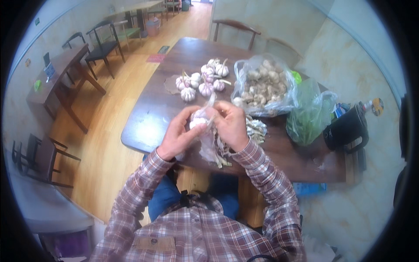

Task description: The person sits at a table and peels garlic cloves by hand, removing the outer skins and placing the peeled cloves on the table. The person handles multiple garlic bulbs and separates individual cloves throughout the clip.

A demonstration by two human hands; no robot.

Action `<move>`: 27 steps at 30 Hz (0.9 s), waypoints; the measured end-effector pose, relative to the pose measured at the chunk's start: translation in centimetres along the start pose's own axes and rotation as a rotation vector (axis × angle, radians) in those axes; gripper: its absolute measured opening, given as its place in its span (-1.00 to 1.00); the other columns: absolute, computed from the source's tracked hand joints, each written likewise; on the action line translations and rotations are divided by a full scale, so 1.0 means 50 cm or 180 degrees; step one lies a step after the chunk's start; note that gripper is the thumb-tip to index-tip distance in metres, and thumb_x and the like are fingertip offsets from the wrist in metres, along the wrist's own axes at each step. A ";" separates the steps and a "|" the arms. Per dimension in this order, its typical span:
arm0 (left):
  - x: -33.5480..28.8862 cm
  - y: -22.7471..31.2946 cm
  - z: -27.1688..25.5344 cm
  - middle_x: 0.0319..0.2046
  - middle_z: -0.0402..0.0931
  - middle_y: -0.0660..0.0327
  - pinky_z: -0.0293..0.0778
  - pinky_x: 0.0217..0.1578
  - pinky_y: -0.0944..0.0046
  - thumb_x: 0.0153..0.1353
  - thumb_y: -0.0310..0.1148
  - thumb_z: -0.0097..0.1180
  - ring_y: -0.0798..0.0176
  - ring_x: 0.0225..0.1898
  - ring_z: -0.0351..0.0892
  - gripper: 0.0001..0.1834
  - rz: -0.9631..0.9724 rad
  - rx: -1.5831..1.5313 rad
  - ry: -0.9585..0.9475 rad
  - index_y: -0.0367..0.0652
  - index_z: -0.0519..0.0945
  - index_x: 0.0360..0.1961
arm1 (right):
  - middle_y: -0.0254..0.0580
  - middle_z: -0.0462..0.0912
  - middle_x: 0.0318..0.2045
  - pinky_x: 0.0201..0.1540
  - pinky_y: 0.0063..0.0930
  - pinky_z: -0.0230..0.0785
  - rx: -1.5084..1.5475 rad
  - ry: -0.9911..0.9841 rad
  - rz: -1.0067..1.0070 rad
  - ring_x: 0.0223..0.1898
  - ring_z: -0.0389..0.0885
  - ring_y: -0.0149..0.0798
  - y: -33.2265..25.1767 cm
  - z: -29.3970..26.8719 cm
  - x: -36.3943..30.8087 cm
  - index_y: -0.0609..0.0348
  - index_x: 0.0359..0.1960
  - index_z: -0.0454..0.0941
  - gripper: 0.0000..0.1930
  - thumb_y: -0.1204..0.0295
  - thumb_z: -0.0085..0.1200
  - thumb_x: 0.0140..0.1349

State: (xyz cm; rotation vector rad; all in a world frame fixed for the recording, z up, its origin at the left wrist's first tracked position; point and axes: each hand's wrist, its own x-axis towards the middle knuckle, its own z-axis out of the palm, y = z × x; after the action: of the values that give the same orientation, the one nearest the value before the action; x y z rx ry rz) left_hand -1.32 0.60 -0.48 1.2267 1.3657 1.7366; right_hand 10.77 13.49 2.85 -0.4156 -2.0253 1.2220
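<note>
My left hand [180, 133] cradles a white garlic bulb [197, 122] above the near part of the dark wooden table [150, 118]. Close beside it, the fingers of my right hand [233, 124] are closed at the bulb's papery skin, a thin strip of which sticks up between the hands. Loose garlic skins and dry stems [209, 150] lie below my hands and by my right wrist. Beyond my hands sits a group of whitish-purple garlic bulbs [206, 88]. An opened clear plastic bag [283, 107] holds many brownish, unpeeled-looking garlic bulbs [264, 81].
Right of the clear bag stand a green plastic bag [305, 115] and a black kettle [348, 129] near the wall. A chair [238, 25] is at the table's far side. Leftward across the wooden floor are another table [65, 76] and several chairs.
</note>
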 end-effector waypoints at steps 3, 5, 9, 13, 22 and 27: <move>-0.007 0.008 -0.005 -0.11 0.52 0.22 0.47 -0.08 0.38 0.27 -0.40 0.24 0.42 -0.09 0.49 -0.51 -0.0016 -0.0180 -0.0156 -0.34 0.40 0.16 | -0.02 0.53 -0.48 -0.33 -0.25 0.40 -0.0242 -0.0127 -0.0555 -0.45 0.54 0.01 -0.015 -0.004 -0.010 0.38 -0.33 0.55 -0.84 0.47 0.17 0.21; -0.008 0.031 -0.008 -0.11 0.52 0.23 0.47 -0.08 0.38 0.28 -0.38 0.22 0.43 -0.10 0.49 -0.52 -0.0255 -0.0054 -0.0339 -0.33 0.40 0.17 | -0.03 0.48 -0.50 -0.32 -0.21 0.37 -0.0633 -0.0238 -0.1228 -0.44 0.50 0.05 -0.022 -0.016 -0.011 0.37 -0.33 0.49 -0.80 0.44 0.17 0.21; -0.017 0.030 0.002 -0.09 0.52 0.24 0.47 -0.09 0.38 0.32 -0.35 0.17 0.44 -0.09 0.49 -0.54 -0.0158 0.0282 -0.0481 -0.32 0.40 0.18 | 0.04 0.43 -0.51 -0.36 -0.08 0.29 -0.0964 -0.1012 -0.0774 -0.45 0.46 0.14 -0.035 -0.046 -0.008 0.30 -0.40 0.39 -0.75 0.36 0.14 0.24; -0.024 0.020 0.013 -0.04 0.51 0.24 0.46 -0.05 0.38 0.35 -0.37 0.11 0.43 -0.06 0.49 -0.55 -0.0194 -0.0281 -0.0478 -0.32 0.38 0.20 | 0.07 0.47 -0.55 -0.42 -0.13 0.32 -0.0815 -0.0417 -0.0763 -0.51 0.50 0.09 -0.012 -0.018 -0.022 0.29 -0.42 0.44 -0.77 0.36 0.11 0.26; -0.032 0.015 -0.004 0.02 0.49 0.19 0.38 0.10 0.33 0.33 -0.40 0.09 0.38 0.06 0.46 -0.52 -0.0314 -0.1048 -0.0772 -0.34 0.36 0.23 | -0.38 0.62 -0.49 -0.43 -0.58 0.36 0.1437 -0.0704 0.0567 -0.45 0.46 -0.59 0.001 -0.006 -0.022 0.30 -0.46 0.56 -0.76 0.39 0.12 0.32; -0.049 0.011 -0.007 0.06 0.49 0.15 0.39 0.11 0.32 0.31 -0.39 0.11 0.35 0.07 0.47 -0.50 -0.0211 -0.0777 -0.0697 -0.34 0.37 0.24 | -0.24 0.60 -0.49 -0.41 -0.51 0.36 0.0385 -0.1015 0.0392 -0.47 0.48 -0.49 -0.035 -0.044 -0.042 0.34 -0.35 0.56 -0.76 0.34 0.21 0.27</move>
State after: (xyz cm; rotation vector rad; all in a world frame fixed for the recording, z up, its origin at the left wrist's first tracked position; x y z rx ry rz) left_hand -0.66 -1.85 -0.72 1.1813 1.0236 1.6153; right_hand 13.94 12.73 4.13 -0.3051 -2.2008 1.5604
